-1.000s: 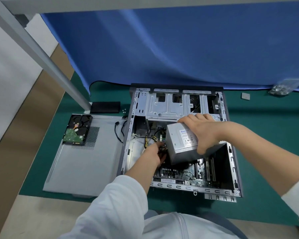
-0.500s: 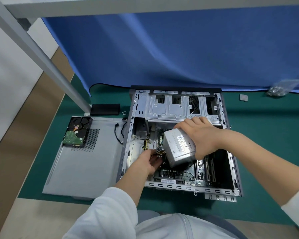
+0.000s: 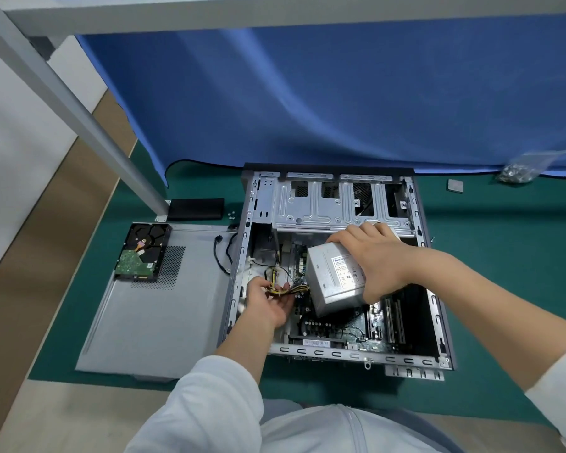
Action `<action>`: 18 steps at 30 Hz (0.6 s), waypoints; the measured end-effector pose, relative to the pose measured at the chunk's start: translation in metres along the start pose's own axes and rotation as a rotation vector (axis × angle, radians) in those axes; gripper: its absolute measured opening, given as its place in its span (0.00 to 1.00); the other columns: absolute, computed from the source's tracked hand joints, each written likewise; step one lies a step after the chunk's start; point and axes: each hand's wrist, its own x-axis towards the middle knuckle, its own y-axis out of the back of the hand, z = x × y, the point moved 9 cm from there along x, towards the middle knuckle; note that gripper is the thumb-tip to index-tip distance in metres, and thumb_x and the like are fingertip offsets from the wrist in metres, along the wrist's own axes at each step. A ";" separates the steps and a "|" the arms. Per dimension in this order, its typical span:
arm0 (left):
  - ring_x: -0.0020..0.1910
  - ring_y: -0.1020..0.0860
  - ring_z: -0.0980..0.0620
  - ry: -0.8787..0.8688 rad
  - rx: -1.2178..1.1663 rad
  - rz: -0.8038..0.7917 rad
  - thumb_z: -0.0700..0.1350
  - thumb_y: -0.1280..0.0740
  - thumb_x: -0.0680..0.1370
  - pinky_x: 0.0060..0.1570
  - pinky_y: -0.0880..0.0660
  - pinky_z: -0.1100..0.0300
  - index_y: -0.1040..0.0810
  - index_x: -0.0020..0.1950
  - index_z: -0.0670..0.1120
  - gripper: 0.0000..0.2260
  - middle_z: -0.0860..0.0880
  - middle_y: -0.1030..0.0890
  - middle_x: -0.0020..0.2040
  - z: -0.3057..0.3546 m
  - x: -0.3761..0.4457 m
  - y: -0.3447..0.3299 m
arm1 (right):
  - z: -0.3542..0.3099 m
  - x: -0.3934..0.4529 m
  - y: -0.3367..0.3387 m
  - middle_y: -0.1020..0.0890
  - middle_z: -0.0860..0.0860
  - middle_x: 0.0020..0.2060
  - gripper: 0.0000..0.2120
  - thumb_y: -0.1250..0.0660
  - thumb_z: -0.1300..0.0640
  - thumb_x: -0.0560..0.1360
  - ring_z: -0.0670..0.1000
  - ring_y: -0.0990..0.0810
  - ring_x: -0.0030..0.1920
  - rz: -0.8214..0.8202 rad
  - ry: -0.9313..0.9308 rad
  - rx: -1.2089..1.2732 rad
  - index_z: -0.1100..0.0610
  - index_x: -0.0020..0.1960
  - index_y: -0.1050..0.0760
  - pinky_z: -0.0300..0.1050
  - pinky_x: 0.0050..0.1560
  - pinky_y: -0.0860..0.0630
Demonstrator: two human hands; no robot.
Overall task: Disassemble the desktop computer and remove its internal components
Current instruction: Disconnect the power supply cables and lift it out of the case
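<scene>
Inside the open computer case [image 3: 435,289], above the motherboard [image 3: 350,325], the power supply unit [image 3: 335,277] is being gripped across its top by the right hand [image 3: 378,259], while its cable bundle [image 3: 286,291] is being held loosely in the left hand [image 3: 270,304]. Judged heavy and rigid, it is best being taken by its metal sides; the cable ends are being hidden behind the left hand, so whether they are unplugged cannot be told.

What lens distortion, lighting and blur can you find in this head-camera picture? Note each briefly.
Head view: wide-angle bending curves the white frame post; lighting is soft and even, without glare on the power supply; the screw bag near the edge looks smeared; the hard drive stays sharp.
</scene>
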 end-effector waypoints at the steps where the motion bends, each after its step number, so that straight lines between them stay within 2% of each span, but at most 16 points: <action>1: 0.35 0.23 0.46 -0.014 0.055 0.021 0.42 0.39 0.74 0.34 0.23 0.53 0.30 0.42 0.41 0.04 0.43 0.23 0.36 0.001 0.000 0.002 | -0.001 0.000 0.000 0.38 0.45 0.54 0.48 0.27 0.49 0.56 0.48 0.40 0.55 0.005 0.008 -0.012 0.45 0.68 0.50 0.48 0.62 0.43; 3: 0.33 0.23 0.48 -0.053 0.142 0.042 0.44 0.37 0.75 0.32 0.23 0.54 0.29 0.43 0.41 0.07 0.44 0.25 0.36 0.007 -0.001 -0.001 | -0.004 0.001 0.000 0.39 0.45 0.53 0.48 0.28 0.49 0.55 0.48 0.41 0.53 0.017 0.018 -0.025 0.46 0.68 0.50 0.46 0.59 0.43; 6: 0.33 0.22 0.47 -0.031 0.126 0.081 0.48 0.35 0.77 0.34 0.22 0.52 0.29 0.47 0.38 0.13 0.43 0.24 0.39 0.007 -0.001 0.002 | -0.004 0.001 -0.001 0.38 0.45 0.54 0.48 0.29 0.50 0.55 0.48 0.41 0.53 0.027 0.012 -0.017 0.46 0.68 0.50 0.46 0.59 0.44; 8: 0.37 0.20 0.44 0.002 0.059 0.130 0.47 0.39 0.81 0.36 0.22 0.50 0.29 0.53 0.37 0.13 0.42 0.22 0.42 0.004 -0.001 0.011 | -0.004 0.001 0.000 0.38 0.46 0.54 0.48 0.29 0.50 0.55 0.48 0.41 0.53 0.033 0.009 -0.012 0.46 0.68 0.50 0.46 0.59 0.44; 12: 0.37 0.20 0.42 0.093 0.051 0.187 0.46 0.43 0.82 0.32 0.20 0.47 0.28 0.60 0.36 0.15 0.39 0.21 0.41 -0.010 -0.007 0.024 | -0.007 0.000 0.000 0.38 0.46 0.55 0.48 0.28 0.50 0.55 0.48 0.40 0.55 0.025 0.004 -0.016 0.47 0.69 0.50 0.47 0.61 0.44; 14: 0.39 0.22 0.41 0.059 0.033 0.189 0.43 0.45 0.83 0.37 0.20 0.46 0.30 0.60 0.37 0.12 0.39 0.24 0.44 -0.002 -0.009 0.023 | -0.007 -0.001 0.000 0.38 0.46 0.55 0.48 0.28 0.50 0.56 0.48 0.41 0.56 0.025 -0.001 -0.013 0.47 0.69 0.50 0.47 0.62 0.44; 16: 0.49 0.22 0.39 0.040 0.028 0.188 0.40 0.47 0.82 0.47 0.22 0.46 0.31 0.58 0.37 0.10 0.38 0.25 0.44 0.007 -0.011 0.023 | -0.007 -0.001 0.001 0.38 0.46 0.56 0.48 0.28 0.50 0.56 0.48 0.41 0.56 0.028 -0.005 -0.007 0.47 0.70 0.50 0.47 0.63 0.45; 18: 0.52 0.22 0.38 0.056 0.078 0.196 0.41 0.46 0.82 0.49 0.22 0.48 0.30 0.59 0.35 0.12 0.36 0.24 0.47 0.009 -0.015 0.026 | -0.007 -0.001 0.001 0.37 0.47 0.56 0.48 0.28 0.50 0.56 0.49 0.40 0.57 0.029 -0.010 -0.003 0.47 0.70 0.50 0.48 0.63 0.45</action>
